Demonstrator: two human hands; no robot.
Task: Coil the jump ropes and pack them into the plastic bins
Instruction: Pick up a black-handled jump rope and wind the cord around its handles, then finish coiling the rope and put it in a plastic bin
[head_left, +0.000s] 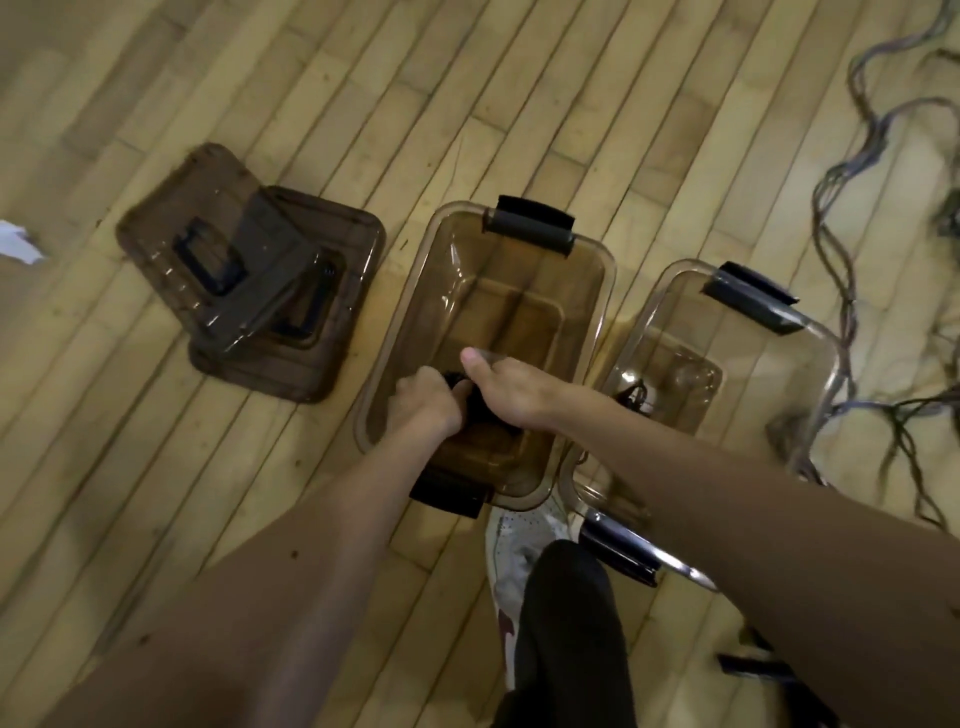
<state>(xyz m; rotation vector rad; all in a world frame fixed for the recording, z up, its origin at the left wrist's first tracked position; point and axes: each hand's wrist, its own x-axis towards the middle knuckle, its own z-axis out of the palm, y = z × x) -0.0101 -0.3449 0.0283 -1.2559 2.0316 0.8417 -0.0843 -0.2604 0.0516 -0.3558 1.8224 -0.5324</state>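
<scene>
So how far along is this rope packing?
Early on. The lids are off, stacked on the floor. The left hand and right hand hold a dark bundle inside the middle bin. A tangle of ropes lies loose on the floor, not yet coiled.

- We run one view: a head-worn wide-angle camera pitched steeply down at the wood floor (363, 104).
- Forward is 12 o'clock; the wearer's shoe (519, 551) sits at 6.
- Close range: forearms fill the lower frame. Left hand (423, 402) and right hand (511, 389) meet on a dark bundle (480, 410) at centre, inside the middle bin (410, 312).
- Second bin (810, 343) at 3, lids (249, 270) at 10, loose ropes (834, 179) at 2.
- Floorboards bow toward the frame edges.
</scene>
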